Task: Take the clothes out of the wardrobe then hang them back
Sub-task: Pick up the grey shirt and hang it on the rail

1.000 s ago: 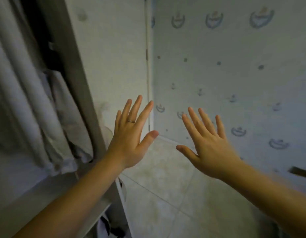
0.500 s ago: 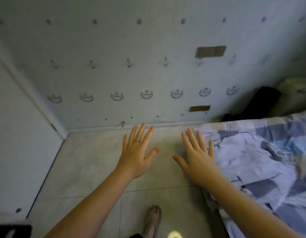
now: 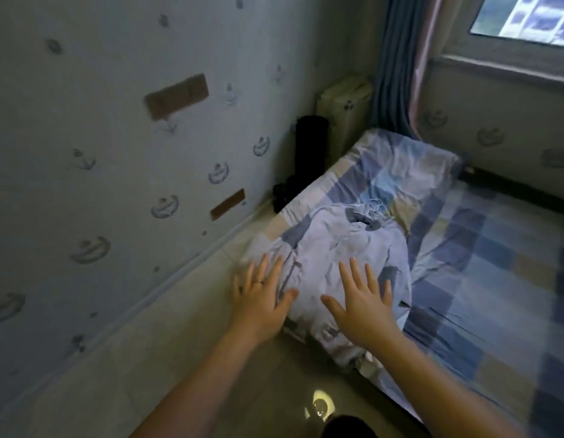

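Crumpled pale cloth garment (image 3: 344, 248) lies on checked matt cotton-like bedsheet (image 3: 483, 248); floor tiles (image 3: 186, 352) smooth, glossy.

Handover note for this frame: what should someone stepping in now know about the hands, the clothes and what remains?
Left hand: open, empty, fingers spread at the near edge of the pale garment.
Right hand: open, empty, over that garment; contact unclear.
The garment lies crumpled on the near corner of the bed; wardrobe out of view.
Done: garment taken out.
Left: grip it, carry it back, hang it.
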The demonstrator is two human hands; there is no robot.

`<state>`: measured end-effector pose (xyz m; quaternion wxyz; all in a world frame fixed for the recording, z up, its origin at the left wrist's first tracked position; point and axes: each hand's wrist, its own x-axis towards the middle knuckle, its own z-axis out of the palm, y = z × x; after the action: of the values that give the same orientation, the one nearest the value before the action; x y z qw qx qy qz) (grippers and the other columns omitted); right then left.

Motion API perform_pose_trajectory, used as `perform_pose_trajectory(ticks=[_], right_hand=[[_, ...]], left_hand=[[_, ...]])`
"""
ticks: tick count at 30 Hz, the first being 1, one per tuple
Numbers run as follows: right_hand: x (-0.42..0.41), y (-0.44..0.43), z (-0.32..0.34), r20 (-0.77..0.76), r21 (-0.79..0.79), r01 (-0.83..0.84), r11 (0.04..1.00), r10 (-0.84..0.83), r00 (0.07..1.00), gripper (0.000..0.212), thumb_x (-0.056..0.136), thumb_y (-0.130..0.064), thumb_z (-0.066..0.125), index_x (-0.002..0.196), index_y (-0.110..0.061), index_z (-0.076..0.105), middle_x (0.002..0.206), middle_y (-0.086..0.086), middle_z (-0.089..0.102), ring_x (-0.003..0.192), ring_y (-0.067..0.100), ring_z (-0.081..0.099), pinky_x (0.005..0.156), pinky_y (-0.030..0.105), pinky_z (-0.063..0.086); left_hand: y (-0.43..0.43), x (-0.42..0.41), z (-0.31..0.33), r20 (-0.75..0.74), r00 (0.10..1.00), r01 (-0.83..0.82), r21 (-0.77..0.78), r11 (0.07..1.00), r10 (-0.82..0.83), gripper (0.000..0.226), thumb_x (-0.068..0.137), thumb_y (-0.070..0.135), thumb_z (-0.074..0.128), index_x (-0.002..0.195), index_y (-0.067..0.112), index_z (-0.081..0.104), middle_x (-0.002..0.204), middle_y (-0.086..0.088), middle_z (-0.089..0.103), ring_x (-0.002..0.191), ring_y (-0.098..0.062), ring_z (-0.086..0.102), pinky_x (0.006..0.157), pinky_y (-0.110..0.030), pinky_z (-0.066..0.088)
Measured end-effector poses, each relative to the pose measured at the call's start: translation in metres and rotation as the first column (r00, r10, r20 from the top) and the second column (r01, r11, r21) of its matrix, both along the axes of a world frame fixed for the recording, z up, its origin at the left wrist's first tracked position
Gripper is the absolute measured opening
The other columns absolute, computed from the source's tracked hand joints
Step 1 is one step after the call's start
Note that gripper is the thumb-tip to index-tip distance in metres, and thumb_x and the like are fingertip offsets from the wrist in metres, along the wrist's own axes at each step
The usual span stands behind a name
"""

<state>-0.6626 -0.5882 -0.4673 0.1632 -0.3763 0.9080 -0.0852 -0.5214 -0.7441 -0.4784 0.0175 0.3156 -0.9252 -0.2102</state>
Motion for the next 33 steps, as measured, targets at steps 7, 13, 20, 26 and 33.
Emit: perform_pose_trajectory(ticks=[7, 13, 20, 26, 33], right_hand=[[-0.115, -0.012, -0.018, 0.040, 0.026, 0.226, 0.974, -0.227, 0.973, 0.078, 0.095, -0.068, 0.021, 0.153, -0.030, -0.016, 0.161, -0.005, -0.024, 0.148, 0.023, -0.022, 0.115, 0.051, -0.015], [-0.209, -0.012, -0.024, 0.118, 0.065, 0.313, 0.947, -0.319, 0.940, 0.079, 0.095, -0.067, 0.024, 0.154, -0.031, -0.013, 0.162, -0.007, -0.021, 0.148, 0.023, -0.020, 0.117, 0.054, -0.009], [-0.297, -0.025, -0.051, 0.148, 0.115, 0.342, 0.933, -0.356, 0.923, 0.078, 0.096, -0.066, 0.025, 0.155, -0.029, -0.010, 0.162, -0.007, -0.019, 0.149, 0.022, -0.019, 0.118, 0.056, -0.004], [-0.347, -0.057, -0.099, 0.180, 0.168, 0.364, 0.916, -0.392, 0.902, 0.077, 0.096, -0.064, 0.026, 0.154, -0.030, -0.011, 0.162, -0.007, -0.018, 0.150, 0.022, -0.016, 0.118, 0.056, -0.004], [-0.399, -0.110, -0.224, 0.238, 0.270, 0.407, 0.872, -0.470, 0.850, 0.076, 0.097, -0.062, 0.029, 0.155, -0.028, -0.007, 0.163, -0.007, -0.012, 0.150, 0.022, -0.010, 0.118, 0.053, 0.002]], left_hand=[[-0.040, -0.147, -0.024, 0.090, 0.982, 0.160, 0.047, 0.986, -0.164, 0.069, 0.096, 0.068, 0.021, 0.155, 0.041, -0.004, 0.165, 0.008, -0.011, 0.151, -0.016, -0.015, 0.121, -0.049, -0.007], [-0.055, -0.253, -0.032, 0.165, 0.964, 0.199, 0.072, 0.977, -0.209, 0.068, 0.098, 0.065, 0.023, 0.156, 0.039, -0.002, 0.166, 0.008, -0.009, 0.151, -0.019, -0.012, 0.121, -0.053, -0.003], [-0.077, -0.351, -0.060, 0.204, 0.951, 0.221, 0.083, 0.972, -0.234, 0.068, 0.098, 0.062, 0.027, 0.157, 0.037, 0.003, 0.166, 0.006, -0.002, 0.151, -0.019, -0.009, 0.121, -0.052, -0.003], [-0.115, -0.422, -0.124, 0.308, 0.913, 0.232, 0.143, 0.962, -0.266, 0.069, 0.098, 0.062, 0.028, 0.157, 0.034, 0.006, 0.166, 0.004, 0.003, 0.152, -0.021, -0.005, 0.121, -0.050, 0.000], [-0.177, -0.493, -0.255, 0.404, 0.852, 0.259, 0.230, 0.938, -0.334, 0.067, 0.099, 0.059, 0.030, 0.157, 0.033, 0.008, 0.166, 0.004, 0.004, 0.152, -0.019, -0.003, 0.121, -0.049, 0.001]])
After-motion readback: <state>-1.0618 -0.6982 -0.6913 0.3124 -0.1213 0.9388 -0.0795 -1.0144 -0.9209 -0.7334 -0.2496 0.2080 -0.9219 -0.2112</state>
